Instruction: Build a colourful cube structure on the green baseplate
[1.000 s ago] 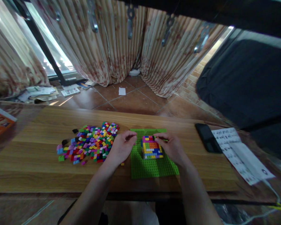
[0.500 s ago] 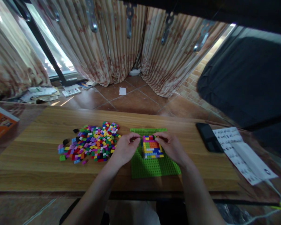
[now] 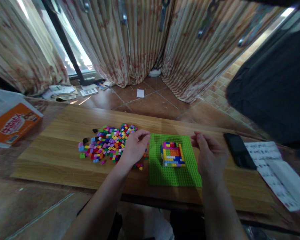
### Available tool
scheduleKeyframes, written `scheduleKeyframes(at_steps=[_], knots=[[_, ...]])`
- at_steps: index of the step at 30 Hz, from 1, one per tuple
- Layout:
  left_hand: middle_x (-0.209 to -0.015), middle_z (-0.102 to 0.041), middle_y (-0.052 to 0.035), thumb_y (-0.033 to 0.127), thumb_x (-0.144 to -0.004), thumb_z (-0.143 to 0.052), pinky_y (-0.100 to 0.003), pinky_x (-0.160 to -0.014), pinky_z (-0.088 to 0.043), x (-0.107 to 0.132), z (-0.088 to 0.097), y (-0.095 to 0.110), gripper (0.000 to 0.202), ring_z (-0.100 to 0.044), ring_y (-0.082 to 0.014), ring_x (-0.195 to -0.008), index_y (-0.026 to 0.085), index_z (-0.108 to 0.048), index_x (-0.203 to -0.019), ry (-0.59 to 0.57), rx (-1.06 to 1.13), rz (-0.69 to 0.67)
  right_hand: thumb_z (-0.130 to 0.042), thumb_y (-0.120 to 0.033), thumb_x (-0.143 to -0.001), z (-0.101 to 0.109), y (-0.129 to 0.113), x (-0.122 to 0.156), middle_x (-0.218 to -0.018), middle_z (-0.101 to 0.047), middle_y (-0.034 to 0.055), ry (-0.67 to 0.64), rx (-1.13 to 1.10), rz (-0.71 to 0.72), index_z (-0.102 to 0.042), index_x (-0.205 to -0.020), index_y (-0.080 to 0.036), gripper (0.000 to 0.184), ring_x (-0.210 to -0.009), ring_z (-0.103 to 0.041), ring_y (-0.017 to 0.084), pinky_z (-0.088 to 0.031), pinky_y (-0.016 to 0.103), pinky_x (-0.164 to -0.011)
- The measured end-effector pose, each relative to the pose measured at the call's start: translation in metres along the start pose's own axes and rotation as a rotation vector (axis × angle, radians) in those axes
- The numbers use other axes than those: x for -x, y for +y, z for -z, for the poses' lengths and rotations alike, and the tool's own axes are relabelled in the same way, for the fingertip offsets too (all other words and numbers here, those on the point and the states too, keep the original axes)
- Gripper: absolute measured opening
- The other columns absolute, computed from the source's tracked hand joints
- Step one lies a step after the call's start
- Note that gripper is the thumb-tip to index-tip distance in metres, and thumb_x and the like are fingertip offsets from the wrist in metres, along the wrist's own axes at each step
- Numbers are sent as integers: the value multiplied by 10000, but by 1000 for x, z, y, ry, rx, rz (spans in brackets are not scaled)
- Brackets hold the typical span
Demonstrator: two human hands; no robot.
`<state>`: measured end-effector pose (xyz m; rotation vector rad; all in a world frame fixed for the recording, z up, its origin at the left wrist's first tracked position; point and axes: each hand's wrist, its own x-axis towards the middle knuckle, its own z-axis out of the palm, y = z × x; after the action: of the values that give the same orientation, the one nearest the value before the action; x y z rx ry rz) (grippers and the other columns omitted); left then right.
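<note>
A low, multicoloured block of building bricks (image 3: 172,154) stands on the green baseplate (image 3: 175,178). Over the plate's left edge is my left hand (image 3: 135,148), thumb and fingertips drawn together; whatever may be between them is too small to make out. My right hand (image 3: 211,153) is off the plate's right side with its fingers curled in against the thumb, and I cannot see whether a piece is inside. Neither hand touches the brick block. Left of my left hand lies a spread pile of loose bricks (image 3: 110,143), partly covered by that hand.
On the wooden table (image 3: 65,170), a black phone (image 3: 240,151) and a printed instruction sheet (image 3: 265,156) lie at the right. An orange and white package (image 3: 17,123) is at the far left. Beyond the table hang striped curtains (image 3: 140,43) above a tiled floor.
Both hands have come away from the brick block, the right one moving outward to the right, the left one to the left. The view has turned left, showing more of the orange package.
</note>
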<state>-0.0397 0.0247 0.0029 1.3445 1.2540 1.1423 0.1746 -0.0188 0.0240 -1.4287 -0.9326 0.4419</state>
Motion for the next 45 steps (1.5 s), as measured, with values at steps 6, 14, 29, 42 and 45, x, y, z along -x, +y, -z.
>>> scheduleKeyframes(at_steps=[6,14,29,42,45], knots=[[-738,-677,-15,240,-750,-637,-249,-598,-498,-2,11,7,132,-595,-121,-606,170,-714,-832,165,219,80,-639,-259,-862,-27,-22,48,-827,-722,9,-399,87,215,-735,-872,-232,100,-749,-659,137,-519,261,-674],[-722,-677,-14,270,-728,-688,-217,-612,-487,-4,23,19,146,-598,-92,-604,145,-703,-802,324,443,123,-540,-172,-920,-49,-12,80,-829,-701,29,-798,264,462,-697,-912,-206,161,-763,-644,145,-495,257,-702],[-687,-657,1,260,-668,-742,-180,-572,-449,-2,45,24,193,-576,-60,-555,134,-689,-805,354,639,203,-466,-204,-950,-67,0,88,-938,-681,67,-830,558,462,-717,-971,-233,253,-900,-616,202,-477,306,-805],[-666,-646,16,208,-653,-701,-187,-590,-439,-1,54,25,147,-564,-62,-564,142,-686,-785,361,657,208,-507,-213,-912,-100,-1,100,-986,-609,98,-894,596,486,-724,-978,-214,227,-940,-557,243,-487,377,-856],[-669,-648,15,203,-654,-703,-186,-591,-435,-1,55,25,144,-565,-59,-563,141,-686,-783,360,670,206,-507,-211,-905,-101,-3,102,-979,-598,101,-892,608,479,-720,-948,-204,218,-937,-552,246,-487,396,-881]])
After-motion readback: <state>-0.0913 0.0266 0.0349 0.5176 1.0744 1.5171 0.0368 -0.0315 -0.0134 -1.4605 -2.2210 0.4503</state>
